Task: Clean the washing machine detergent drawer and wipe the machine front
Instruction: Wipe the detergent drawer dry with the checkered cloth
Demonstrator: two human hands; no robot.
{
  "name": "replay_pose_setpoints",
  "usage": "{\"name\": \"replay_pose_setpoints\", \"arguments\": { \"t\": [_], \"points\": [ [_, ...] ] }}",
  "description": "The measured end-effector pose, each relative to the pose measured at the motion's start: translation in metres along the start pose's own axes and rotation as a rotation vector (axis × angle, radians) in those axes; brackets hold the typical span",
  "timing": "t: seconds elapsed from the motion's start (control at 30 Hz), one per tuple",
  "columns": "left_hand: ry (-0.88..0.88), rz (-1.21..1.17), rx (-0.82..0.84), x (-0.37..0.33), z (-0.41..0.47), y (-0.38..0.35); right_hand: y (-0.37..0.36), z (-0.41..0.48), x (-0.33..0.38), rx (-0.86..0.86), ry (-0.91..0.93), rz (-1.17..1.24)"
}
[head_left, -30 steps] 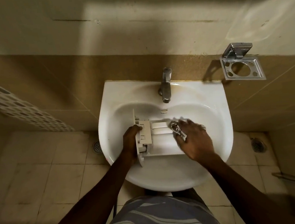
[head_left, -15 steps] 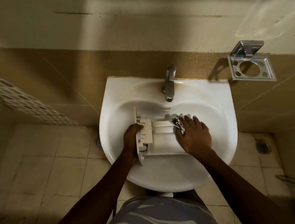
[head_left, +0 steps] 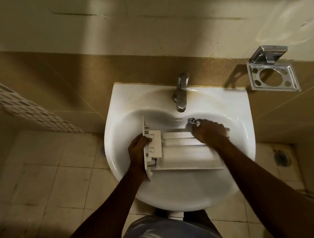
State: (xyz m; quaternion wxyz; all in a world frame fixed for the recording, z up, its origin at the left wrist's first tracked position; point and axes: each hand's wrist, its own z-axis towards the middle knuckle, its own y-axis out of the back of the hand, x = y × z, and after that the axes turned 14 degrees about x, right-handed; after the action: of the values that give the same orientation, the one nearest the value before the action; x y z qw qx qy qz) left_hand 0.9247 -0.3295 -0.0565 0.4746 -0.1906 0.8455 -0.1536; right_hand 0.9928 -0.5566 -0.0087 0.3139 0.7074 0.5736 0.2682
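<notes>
White drawer [head_left: 184,154] gripped by left hand [head_left: 137,147], right hand [head_left: 208,131] holding cloth [head_left: 193,122]

A single head-worn camera looks steeply down, close above a wall-mounted sink [head_left: 178,196], facing the wall.

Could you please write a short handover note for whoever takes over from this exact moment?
Left hand grips the front-panel end of the drawer, steadying it across the sink.
Right hand holds a small crumpled cloth at the drawer's far edge, below the tap.
Done: the drawer is out and in the sink, with scrubbing under way.
Left: finish the drawer, refit it, and wipe the machine front, which is out of view.
</notes>
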Motion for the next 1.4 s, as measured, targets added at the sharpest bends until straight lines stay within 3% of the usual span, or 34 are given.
{"name": "replay_pose_setpoints", "arguments": {
  "t": [0.1, 0.23, 0.37, 0.53, 0.63, 0.73, 0.8, 0.9, 0.97, 1.1, 1.23, 1.3, 1.4],
  "points": [
    [0.017, 0.029, -0.021, -0.003, -0.001, -0.003, -0.012, -0.012, 0.054, -0.075, 0.189, 0.002],
    [0.025, 0.042, -0.084, -0.007, -0.003, -0.006, -0.023, -0.032, 0.076, -0.01, 0.375, 0.213],
    [0.016, 0.064, -0.071, -0.011, -0.007, -0.01, -0.026, -0.046, 0.025, -0.04, 0.42, 0.075],
    [0.063, 0.042, -0.042, -0.012, -0.007, -0.009, -0.03, -0.032, 0.047, -0.052, 0.193, 0.013],
    [0.057, 0.039, -0.041, -0.016, -0.008, -0.011, -0.048, -0.055, 0.064, -0.112, 0.358, 0.059],
    [0.071, 0.058, -0.005, -0.014, -0.007, -0.008, -0.061, -0.09, 0.031, -0.149, 0.537, 0.127],
    [0.096, 0.057, 0.046, -0.014, -0.007, -0.007, -0.062, -0.089, 0.005, -0.209, 0.471, 0.159],
    [0.096, 0.046, 0.11, -0.013, -0.007, -0.008, -0.056, -0.07, 0.012, -0.314, 0.207, 0.232],
    [0.138, 0.005, 0.145, -0.011, -0.007, -0.008, -0.049, -0.067, 0.045, -0.287, 0.171, 0.294],
    [0.169, -0.064, 0.111, -0.014, -0.01, -0.01, -0.041, -0.075, 0.101, -0.077, 0.25, 0.772],
    [0.182, -0.068, 0.172, -0.007, -0.008, -0.005, -0.059, -0.086, 0.099, -0.216, 0.494, 0.453],
    [0.188, -0.082, 0.152, -0.007, -0.007, -0.004, -0.072, -0.099, 0.084, -0.214, 0.622, 0.334],
    [0.189, -0.128, 0.153, -0.006, -0.003, -0.002, -0.083, -0.112, 0.07, -0.166, 0.668, 0.229]
  ]
}}
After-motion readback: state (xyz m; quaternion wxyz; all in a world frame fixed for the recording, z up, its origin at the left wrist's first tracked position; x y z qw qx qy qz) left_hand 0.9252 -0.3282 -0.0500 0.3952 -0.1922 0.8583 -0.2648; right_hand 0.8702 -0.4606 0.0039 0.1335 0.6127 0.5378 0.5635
